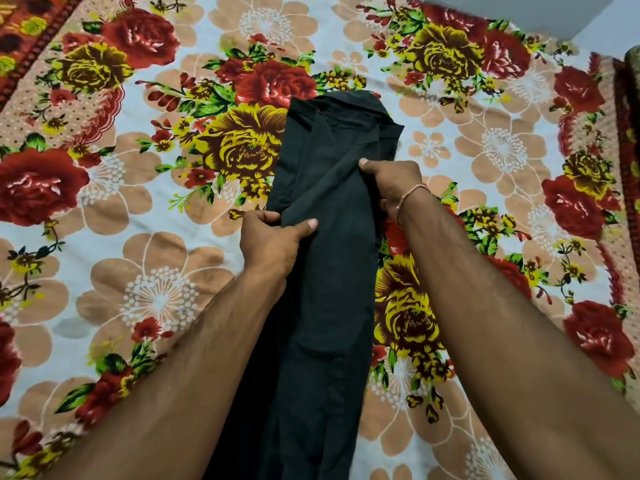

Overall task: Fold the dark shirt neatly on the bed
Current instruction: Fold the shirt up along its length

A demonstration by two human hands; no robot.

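Note:
The dark shirt (325, 278) lies lengthwise on the bed as a long narrow strip, its collar end far from me and its hem running out of view at the bottom. My left hand (273, 240) grips the strip's left edge near its middle, thumb on top of the cloth. My right hand (391, 183) grips the right edge a little farther up, fingers curled under the fabric. A thin bracelet sits on my right wrist. The cloth between my hands is bunched into soft wrinkles.
The floral bedsheet (138, 188) with red, yellow and peach flowers covers the bed on all sides of the shirt. A pale wall corner (554, 12) shows at the top right. A patterned roll (632, 109) lies along the right edge.

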